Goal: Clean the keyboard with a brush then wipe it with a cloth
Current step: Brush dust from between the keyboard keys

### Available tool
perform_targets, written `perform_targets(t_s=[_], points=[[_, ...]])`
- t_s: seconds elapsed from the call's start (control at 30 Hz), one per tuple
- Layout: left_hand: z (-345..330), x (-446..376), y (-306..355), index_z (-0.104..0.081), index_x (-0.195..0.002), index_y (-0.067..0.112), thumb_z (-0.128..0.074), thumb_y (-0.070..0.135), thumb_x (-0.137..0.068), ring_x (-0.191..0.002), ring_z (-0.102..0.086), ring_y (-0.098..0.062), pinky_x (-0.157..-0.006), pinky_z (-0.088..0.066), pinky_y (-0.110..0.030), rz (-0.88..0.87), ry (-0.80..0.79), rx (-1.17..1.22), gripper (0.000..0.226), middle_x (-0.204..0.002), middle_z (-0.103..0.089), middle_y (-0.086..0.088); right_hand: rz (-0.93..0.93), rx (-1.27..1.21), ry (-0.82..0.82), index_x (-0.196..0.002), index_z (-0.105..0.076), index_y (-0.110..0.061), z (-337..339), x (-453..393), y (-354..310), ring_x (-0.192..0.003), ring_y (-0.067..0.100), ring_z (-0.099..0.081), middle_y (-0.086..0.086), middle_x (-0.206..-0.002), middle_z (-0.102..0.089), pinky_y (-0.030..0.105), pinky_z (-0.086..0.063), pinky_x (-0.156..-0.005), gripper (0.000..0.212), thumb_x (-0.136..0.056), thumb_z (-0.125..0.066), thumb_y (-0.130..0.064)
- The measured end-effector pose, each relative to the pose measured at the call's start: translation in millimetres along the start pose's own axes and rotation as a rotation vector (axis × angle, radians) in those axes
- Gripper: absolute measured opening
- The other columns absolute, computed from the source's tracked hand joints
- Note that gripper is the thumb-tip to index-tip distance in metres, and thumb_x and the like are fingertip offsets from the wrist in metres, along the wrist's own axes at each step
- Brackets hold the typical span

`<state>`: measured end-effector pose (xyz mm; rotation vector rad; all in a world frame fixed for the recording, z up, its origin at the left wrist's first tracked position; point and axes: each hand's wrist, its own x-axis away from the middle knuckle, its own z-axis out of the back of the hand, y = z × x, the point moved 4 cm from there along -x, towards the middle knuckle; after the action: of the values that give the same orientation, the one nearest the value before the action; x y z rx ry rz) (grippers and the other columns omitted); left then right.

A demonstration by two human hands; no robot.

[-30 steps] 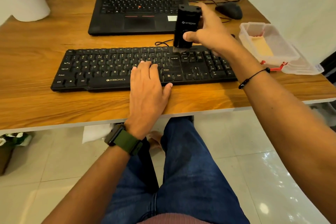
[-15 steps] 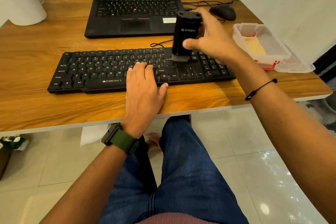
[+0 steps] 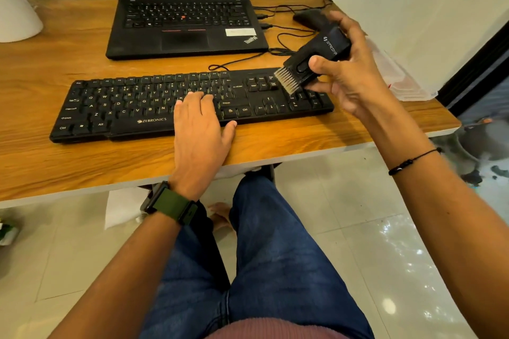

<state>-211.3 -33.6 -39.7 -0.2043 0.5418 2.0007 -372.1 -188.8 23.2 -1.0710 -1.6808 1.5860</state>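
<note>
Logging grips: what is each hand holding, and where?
Right hand grips the black block-shaped brush by its body; left hand holds nothing, resting flat on the black keyboard.

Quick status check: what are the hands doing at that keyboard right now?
Left hand flat on keyboard. Right hand grips brush, tilted, bristles over the number pad. Nothing blocking the keys.

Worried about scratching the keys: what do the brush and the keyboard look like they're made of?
The brush, held in the right hand, looks like matte black plastic with pale, fine bristles, likely soft synthetic fibre. The keyboard looks like matte black plastic with white printed legends. Neither can be confirmed by sight alone.
</note>
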Motion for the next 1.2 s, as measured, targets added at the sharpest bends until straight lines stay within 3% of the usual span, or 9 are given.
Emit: perform_targets(t_s=[0.13,0.4,0.73,0.93,1.1,1.2], points=[[-0.4,-0.7,-0.4,-0.040,-0.132,-0.003,-0.056,0.034,-0.089,-0.129,-0.035,-0.033,-0.113,-0.017,-0.043,-0.004,0.002,-0.004,0.059,-0.134,-0.043,-0.020,-0.119,-0.141,0.087,-0.132,-0.043,-0.022,10.5,25.2,8.0,-0.105,0.033,-0.060,0.010,-0.126,-0.046,0.038,-0.058,-0.062,0.065,-0.078,-0.062,0.009],[-1.9,-0.8,-1.5,-0.040,-0.131,-0.003,-0.055,0.033,-0.089,-0.129,-0.035,-0.033,-0.113,-0.018,-0.044,-0.012,0.003,0.005,0.057,-0.133,-0.043,-0.020,-0.224,-0.064,0.212,-0.130,-0.043,-0.012,24.7,62.2,33.2,-0.098,0.027,-0.065,0.007,-0.118,-0.053,0.042,-0.059,-0.071,0.056,-0.080,-0.064,0.003],[-2.1,-1.8,-1.4,-0.039,-0.132,-0.002,-0.054,0.034,-0.090,-0.130,-0.034,-0.033,-0.114,-0.018,-0.044,-0.008,0.002,-0.004,0.058,-0.135,-0.042,-0.020,-0.268,0.067,0.197,-0.135,-0.036,-0.017,26.8,68.2,46.4,-0.106,0.028,-0.061,0.000,-0.109,-0.053,0.036,-0.059,-0.073,0.073,-0.075,-0.065,0.012],[-1.0,-1.7,-0.7,-0.038,-0.132,-0.001,-0.054,0.034,-0.090,-0.131,-0.033,-0.031,-0.114,-0.013,-0.042,0.001,0.005,0.004,0.057,-0.136,-0.042,-0.018,-0.185,0.450,0.122,-0.136,-0.037,-0.015,35.4,62.7,40.7,-0.117,0.015,-0.052,0.002,-0.129,-0.051,0.033,-0.050,-0.094,0.083,-0.065,-0.079,-0.003],[-0.3,-0.5,-0.6,-0.039,-0.132,-0.002,-0.055,0.033,-0.090,-0.130,-0.034,-0.033,-0.114,-0.013,-0.042,-0.004,0.006,0.014,0.057,-0.135,-0.042,-0.020,-0.034,0.950,-0.012,-0.122,-0.054,-0.017,40.8,61.3,23.7,-0.103,0.011,-0.054,-0.002,-0.115,-0.057,0.020,-0.048,-0.083,0.056,-0.071,-0.077,-0.025],[0.4,-0.1,-0.2,-0.039,-0.132,-0.002,-0.055,0.032,-0.090,-0.130,-0.033,-0.033,-0.114,-0.012,-0.042,-0.006,0.006,0.022,0.057,-0.136,-0.042,-0.020,0.042,1.035,-0.099,-0.113,-0.061,-0.016,41.1,58.9,16.4,-0.095,0.009,-0.055,-0.001,-0.107,-0.060,0.011,-0.043,-0.072,0.040,-0.076,-0.073,-0.023]])
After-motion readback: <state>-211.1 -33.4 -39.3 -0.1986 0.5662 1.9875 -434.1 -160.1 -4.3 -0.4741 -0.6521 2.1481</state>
